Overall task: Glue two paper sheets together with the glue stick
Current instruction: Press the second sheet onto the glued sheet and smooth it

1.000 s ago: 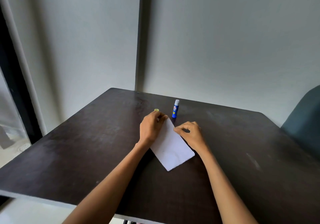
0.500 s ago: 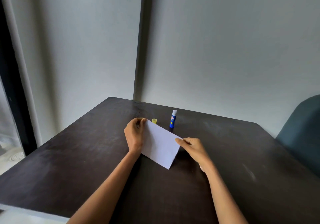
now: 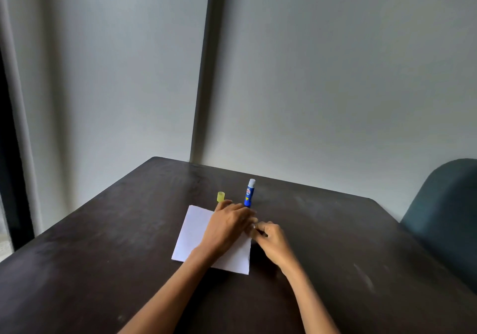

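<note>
A white paper sheet (image 3: pixel 191 235) lies flat on the dark table (image 3: pixel 103 256); I cannot tell whether a second sheet is under it. My left hand (image 3: pixel 227 227) rests palm down on its upper right part, fingers spread. My right hand (image 3: pixel 273 243) sits at the sheet's right edge with its fingertips pinched on that edge. Just beyond the hands a blue glue stick (image 3: pixel 249 193) stands upright with its white tip bare. Its yellow cap (image 3: pixel 220 196) stands to the left of it.
A dark teal chair back (image 3: pixel 444 217) rises at the table's right side. Grey walls meet in a corner behind the table's far edge. A dark window frame runs down the left.
The paper was lifted and turned between both hands; now it lies flat, squarer to me. My left hand has moved from its far corner onto its top.
</note>
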`<state>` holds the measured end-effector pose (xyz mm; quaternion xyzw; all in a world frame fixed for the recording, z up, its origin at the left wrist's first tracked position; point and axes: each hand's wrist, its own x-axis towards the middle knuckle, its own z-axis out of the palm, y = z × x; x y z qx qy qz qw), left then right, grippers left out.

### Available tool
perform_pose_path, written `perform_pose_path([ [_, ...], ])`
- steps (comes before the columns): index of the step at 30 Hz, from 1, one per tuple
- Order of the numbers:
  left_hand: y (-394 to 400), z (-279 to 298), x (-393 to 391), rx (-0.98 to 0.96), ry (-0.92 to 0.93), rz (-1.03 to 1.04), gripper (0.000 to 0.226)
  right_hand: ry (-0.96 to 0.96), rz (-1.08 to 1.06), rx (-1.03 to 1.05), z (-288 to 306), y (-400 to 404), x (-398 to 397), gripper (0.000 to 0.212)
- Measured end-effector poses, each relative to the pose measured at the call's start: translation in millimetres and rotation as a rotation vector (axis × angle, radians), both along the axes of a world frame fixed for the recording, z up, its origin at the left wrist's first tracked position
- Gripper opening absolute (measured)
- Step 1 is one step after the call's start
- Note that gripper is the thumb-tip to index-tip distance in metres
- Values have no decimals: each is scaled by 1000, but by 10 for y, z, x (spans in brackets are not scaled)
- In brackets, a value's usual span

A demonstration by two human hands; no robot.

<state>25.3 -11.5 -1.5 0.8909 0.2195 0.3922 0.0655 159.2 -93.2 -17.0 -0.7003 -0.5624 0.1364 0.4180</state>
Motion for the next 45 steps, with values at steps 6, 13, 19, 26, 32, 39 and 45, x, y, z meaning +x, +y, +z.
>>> perform_pose_path([
  [6,26,-20,-22,-237,-7,22,17,1,6,-49,17,0,-21,21],
  [13,-6,27,-25,-406,-61,105,11,196,25,32,90,-40,-91,16],
  [19,66,93,-162,-492,-344,413,18,182,110,-130,135,-102,-87,27],
  [26,128,59,-192,-769,-376,373,25,285,-81,16,135,-70,-38,26],
  [32,52,7,-101,-1019,-422,18,52,529,-284,248,141,-57,-38,23],
  [39,16,-49,-100,-1057,-637,82,41,598,-5,129,107,4,-238,41],
  [45,-6,-49,-77,-1039,-609,84,38,612,-206,219,101,43,-214,26],
])
